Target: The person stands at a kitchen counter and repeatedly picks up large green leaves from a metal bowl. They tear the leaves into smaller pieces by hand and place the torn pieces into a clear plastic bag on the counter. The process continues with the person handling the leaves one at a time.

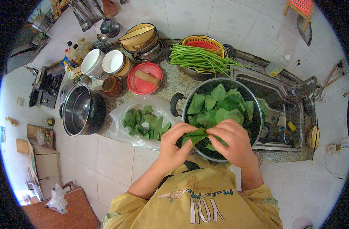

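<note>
Both my hands pinch one green leaf above the near rim of a large dark pot. My left hand grips the leaf's left part between thumb and fingers. On its other end, my right hand closes with thumb and forefinger. Many broad green leaves fill the pot below. Left of the pot, an opened clear plastic bag lies on the counter with more leaves in it. My hands hide the pot's front left rim in part.
Long green stems lie across a yellow basket behind the pot. A metal sink is at right. On the left stand an empty dark pot, white bowls and a red strainer holding a brown piece.
</note>
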A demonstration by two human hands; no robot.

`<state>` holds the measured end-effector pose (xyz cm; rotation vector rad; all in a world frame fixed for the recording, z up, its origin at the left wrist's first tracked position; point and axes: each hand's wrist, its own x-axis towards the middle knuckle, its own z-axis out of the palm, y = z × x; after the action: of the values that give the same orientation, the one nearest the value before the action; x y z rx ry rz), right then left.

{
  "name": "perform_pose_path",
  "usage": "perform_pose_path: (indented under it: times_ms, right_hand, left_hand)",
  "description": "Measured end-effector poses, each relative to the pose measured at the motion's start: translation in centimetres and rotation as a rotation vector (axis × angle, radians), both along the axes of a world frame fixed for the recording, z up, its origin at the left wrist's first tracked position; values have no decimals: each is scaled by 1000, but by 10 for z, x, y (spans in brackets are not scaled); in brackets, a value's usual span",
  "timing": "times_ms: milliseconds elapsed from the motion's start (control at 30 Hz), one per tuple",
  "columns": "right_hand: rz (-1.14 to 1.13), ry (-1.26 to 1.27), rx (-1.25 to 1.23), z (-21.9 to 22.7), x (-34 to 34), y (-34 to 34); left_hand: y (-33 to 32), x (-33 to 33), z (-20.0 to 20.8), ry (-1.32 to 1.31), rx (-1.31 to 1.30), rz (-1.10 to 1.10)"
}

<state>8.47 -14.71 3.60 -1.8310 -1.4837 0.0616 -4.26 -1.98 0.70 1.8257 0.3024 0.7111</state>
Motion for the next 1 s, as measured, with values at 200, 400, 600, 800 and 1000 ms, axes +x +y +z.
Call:
perform_pose_path:
  times_ms: [200, 400, 600, 800, 1000]
  right_hand:
    - [0, 108, 54, -4, 0, 1]
    - [-45, 275, -23, -3, -5, 0]
    - [24, 655, -12, -11, -10, -1]
    - [29, 1331, -79, -16, -11, -5]
    - [94, 1461, -21, -32, -4, -9]
  left_hand:
    - [-2, -2, -6, 33, -269, -28]
    - [-3, 2, 4, 116, -306, -82]
    - [-8, 6, -1, 58, -1012, -173]
    - [-8, 8, -6, -38, -1345, -357]
    - [-11, 8, -12, -86, -1447, -502]
